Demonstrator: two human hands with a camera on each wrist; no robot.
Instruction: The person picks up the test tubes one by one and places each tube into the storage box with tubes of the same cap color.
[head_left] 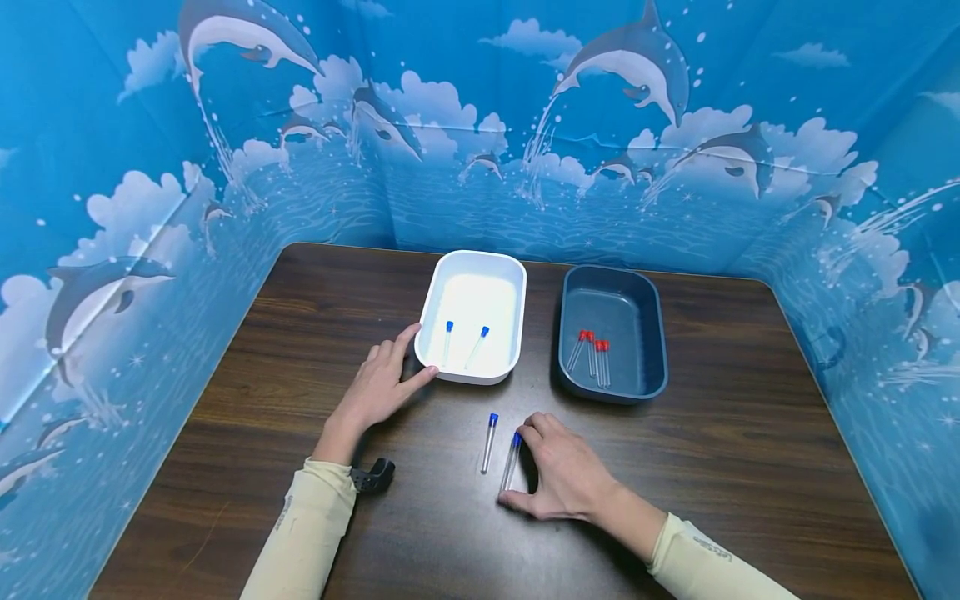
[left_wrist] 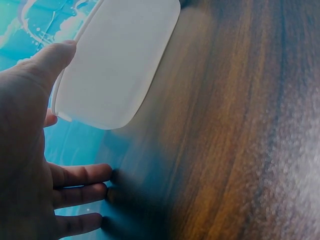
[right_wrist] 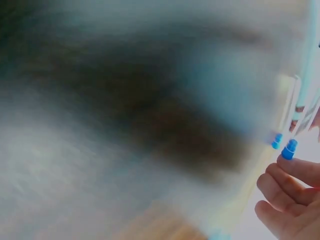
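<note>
My right hand (head_left: 562, 471) pinches a blue-capped test tube (head_left: 512, 462) lengthwise on the table. Its thumb is at the bottom end and a fingertip at the cap; the right wrist view shows that fingertip on the blue cap (right_wrist: 289, 149). To the left of it lies a second blue-capped tube (head_left: 489, 443). My left hand (head_left: 378, 383) touches the near left corner of a white tray (head_left: 480, 377), thumb and index finger spread along the rim, other fingers extended. Inside the tray lie two blue-capped tubes (head_left: 448, 337).
A dark blue-grey tray (head_left: 651, 333) stands right of the white one, holding several red-capped tubes (head_left: 591, 346). Both trays are near the far edge of the brown wooden table (head_left: 720, 467). A dolphin-print curtain (head_left: 465, 125) hangs around the back and sides.
</note>
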